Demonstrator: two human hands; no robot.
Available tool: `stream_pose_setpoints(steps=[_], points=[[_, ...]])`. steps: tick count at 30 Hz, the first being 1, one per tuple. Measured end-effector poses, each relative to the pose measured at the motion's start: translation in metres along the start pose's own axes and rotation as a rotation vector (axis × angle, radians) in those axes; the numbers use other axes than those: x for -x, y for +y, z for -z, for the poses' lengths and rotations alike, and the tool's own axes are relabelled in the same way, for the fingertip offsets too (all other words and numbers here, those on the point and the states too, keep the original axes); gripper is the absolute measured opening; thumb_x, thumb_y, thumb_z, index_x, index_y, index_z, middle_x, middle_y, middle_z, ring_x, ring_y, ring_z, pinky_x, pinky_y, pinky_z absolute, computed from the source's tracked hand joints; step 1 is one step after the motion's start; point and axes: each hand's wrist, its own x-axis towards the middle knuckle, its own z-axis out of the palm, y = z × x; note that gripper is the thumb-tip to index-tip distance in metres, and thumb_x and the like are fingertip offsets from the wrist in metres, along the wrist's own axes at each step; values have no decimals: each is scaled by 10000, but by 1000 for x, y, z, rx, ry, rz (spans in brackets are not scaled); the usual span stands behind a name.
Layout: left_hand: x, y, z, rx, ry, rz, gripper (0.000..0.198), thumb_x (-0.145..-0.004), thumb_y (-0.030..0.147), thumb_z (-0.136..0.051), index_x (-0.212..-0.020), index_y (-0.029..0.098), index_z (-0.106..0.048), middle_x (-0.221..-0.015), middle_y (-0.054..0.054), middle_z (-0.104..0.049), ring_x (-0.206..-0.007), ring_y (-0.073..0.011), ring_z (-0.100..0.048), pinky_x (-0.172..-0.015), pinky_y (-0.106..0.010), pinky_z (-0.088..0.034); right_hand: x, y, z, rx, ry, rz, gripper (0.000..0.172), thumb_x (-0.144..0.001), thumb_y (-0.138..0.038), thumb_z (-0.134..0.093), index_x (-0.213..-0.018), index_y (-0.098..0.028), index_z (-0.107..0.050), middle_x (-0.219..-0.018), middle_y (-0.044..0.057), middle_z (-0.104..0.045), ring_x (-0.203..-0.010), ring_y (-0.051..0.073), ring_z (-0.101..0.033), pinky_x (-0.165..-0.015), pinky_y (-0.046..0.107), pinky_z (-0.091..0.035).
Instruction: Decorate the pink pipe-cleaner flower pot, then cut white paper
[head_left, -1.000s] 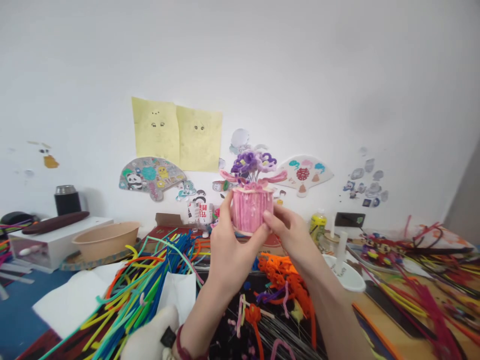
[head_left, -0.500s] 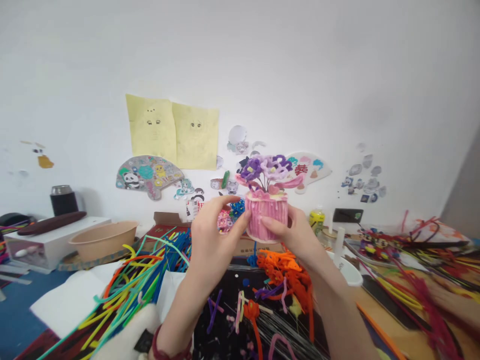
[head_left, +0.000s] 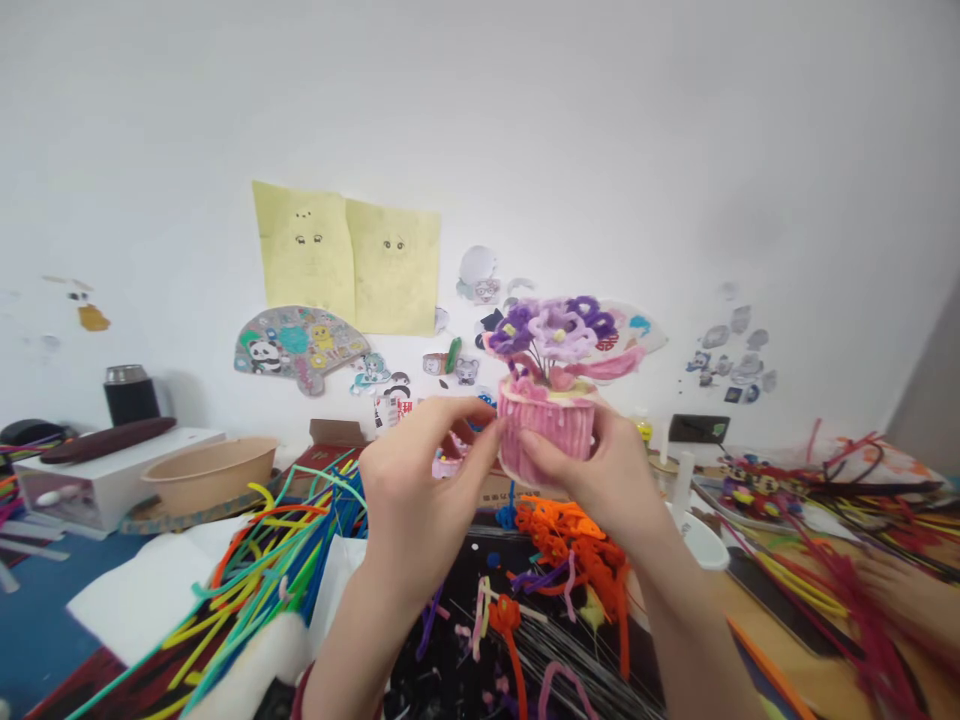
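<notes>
1. White wall behind, hung with two yellow paper sheets (head_left: 346, 258) and painted paper fans; below it runs a crowded craft bench (head_left: 772, 660).

2. Nearest the camera, at 6 o'clock, loose pipe-cleaner scraps lie on a black mat (head_left: 465, 650); a sheaf of long multicoloured pipe cleaners (head_left: 270, 570) fans out at 8 o'clock.

3. Above the mat, at about 12 o'clock from the wrists, both hands hold up a small pink pot wrapped in fuzzy pipe cleaners (head_left: 547, 435), with purple and lilac pipe-cleaner flowers (head_left: 551, 325) on thin stems rising from it. It is held clear of the bench.

4. Handling, as a judgement: the pot looks very light, soft and fuzzy on the outside, so unlikely to slip. The wire stems and looped petals would bend easily. Best held by the pot's wall or base, never by the blooms.

5. Right hand (head_left: 600, 480): fingers curled closed round the pot's front and right side, carrying it.

6. Left hand (head_left: 416, 490): fingers half curled, the tips pinching at the pot's left edge near the rim; whether they grip a loose strand there is too blurred to tell.

7. Farther off, at 10 o'clock, a tan paper bowl (head_left: 210, 475) and a black flask (head_left: 129, 392).
</notes>
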Motion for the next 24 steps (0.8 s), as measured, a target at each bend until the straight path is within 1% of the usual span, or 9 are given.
stream_pose_setpoints(steps=[3,4,6,10,13,18,20,24], points=[[0,3,2,-178,26,-268,52,-839,129,-652,-866,166,-677,-818,-24,-726,-731,-119,-663,-686,-246,-544,2,-6,1,97,68,10,438,-605,-468,-786,-922,-180,-696,-882,99,-729,-812,299,-679,-706,423,-523],[0,2,2,-219,26,-338,65,-838,120,-652,-885,156,-680,-834,-37,-730,-757,-128,-668,-699,-251,-546,3,-8,1,131,83,20,428,-604,-467,-783,-907,-178,-695,-860,95,-724,-794,292,-675,-691,410,-516],[0,1,1,-286,40,-428,96,-821,93,-665,-908,127,-687,-826,-57,-734,-752,-147,-667,-682,-266,-545,4,-12,1,196,105,36,411,-607,-459,-773,-893,-175,-690,-808,82,-710,-735,268,-661,-644,376,-498],[2,-3,0,-370,28,-504,173,-774,48,-694,-945,79,-700,-857,-96,-749,-723,-194,-671,-643,-320,-550,5,-15,0,271,142,59,406,-610,-461,-758,-891,-178,-683,-752,61,-685,-666,234,-629,-591,337,-463],[3,-3,1,-420,-8,-538,182,-778,53,-689,-959,57,-697,-881,-117,-754,-727,-219,-682,-630,-347,-562,6,-16,-1,303,166,95,402,-612,-478,-751,-870,-179,-677,-731,54,-671,-646,224,-618,-571,322,-450],[3,1,1,-475,13,-627,121,-832,70,-629,-934,28,-680,-794,-118,-743,-686,-207,-688,-601,-318,-572,8,-17,0,360,224,175,332,-599,-432,-755,-798,-183,-664,-682,38,-644,-590,197,-590,-525,292,-421],[2,1,2,-466,9,-640,110,-844,72,-611,-923,31,-676,-789,-117,-741,-681,-202,-686,-602,-313,-576,9,-18,1,360,223,192,317,-603,-414,-753,-803,-184,-666,-682,33,-640,-583,190,-584,-519,285,-417],[0,0,5,-422,-37,-640,128,-841,51,-602,-941,16,-675,-804,-131,-739,-682,-214,-684,-603,-331,-575,9,-19,3,358,195,188,294,-605,-416,-748,-765,-187,-655,-652,20,-621,-574,183,-567,-524,287,-421]])
